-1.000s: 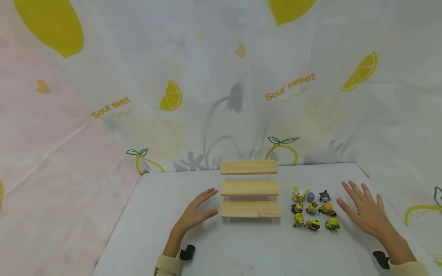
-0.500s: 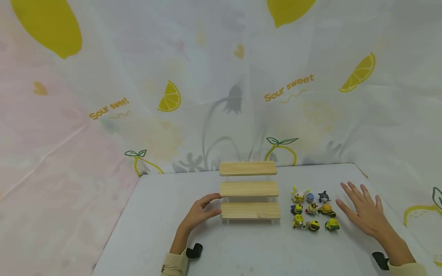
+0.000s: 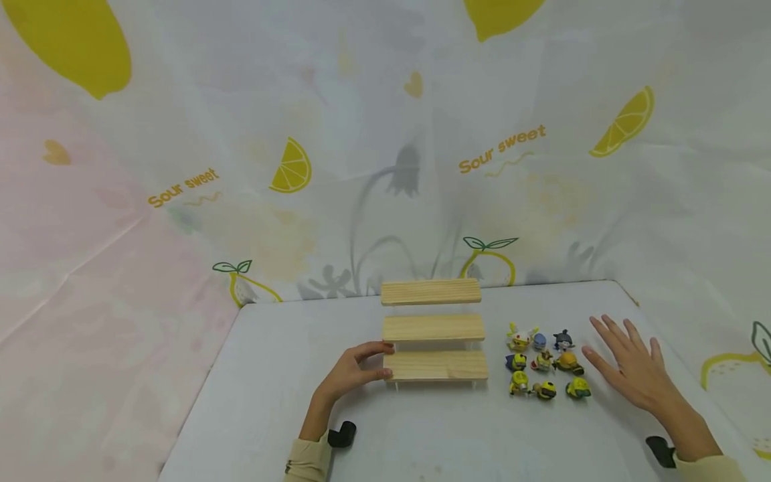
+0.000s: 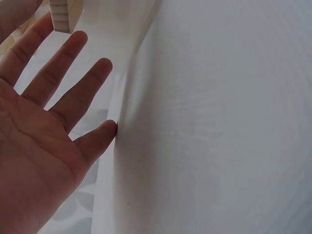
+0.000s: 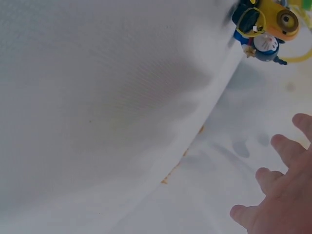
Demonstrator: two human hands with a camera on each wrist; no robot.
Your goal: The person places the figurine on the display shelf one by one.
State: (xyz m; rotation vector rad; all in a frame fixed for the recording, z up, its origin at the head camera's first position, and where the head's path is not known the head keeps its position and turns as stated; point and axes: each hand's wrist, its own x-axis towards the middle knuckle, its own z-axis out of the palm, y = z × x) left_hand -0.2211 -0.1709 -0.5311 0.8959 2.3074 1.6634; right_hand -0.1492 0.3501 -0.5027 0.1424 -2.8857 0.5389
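A three-tier wooden display stand (image 3: 435, 365) with pale planks on clear supports stands mid-table in the head view. My left hand (image 3: 349, 375) is at its left end and pinches the lowest plank, thumb at the front edge and index finger behind. In the left wrist view that plank's end (image 4: 66, 17) shows between thumb and index finger, while the other fingers (image 4: 80, 95) are spread. My right hand (image 3: 635, 371) hovers with spread fingers and holds nothing, to the right of several small toy figures (image 3: 542, 361) in loose rows. In the right wrist view, a yellow figure (image 5: 278, 19) is near the top corner.
A white table (image 3: 253, 388) carries the stand and the figures. Behind it hangs a lemon-printed cloth (image 3: 385, 221), close to the table's back edge. Each wrist wears a black camera, such as the left one (image 3: 343, 434).
My left hand has moved right to the stand, and its thumb and index finger have taken hold of the lowest plank's left end. The right hand stays nearly still.
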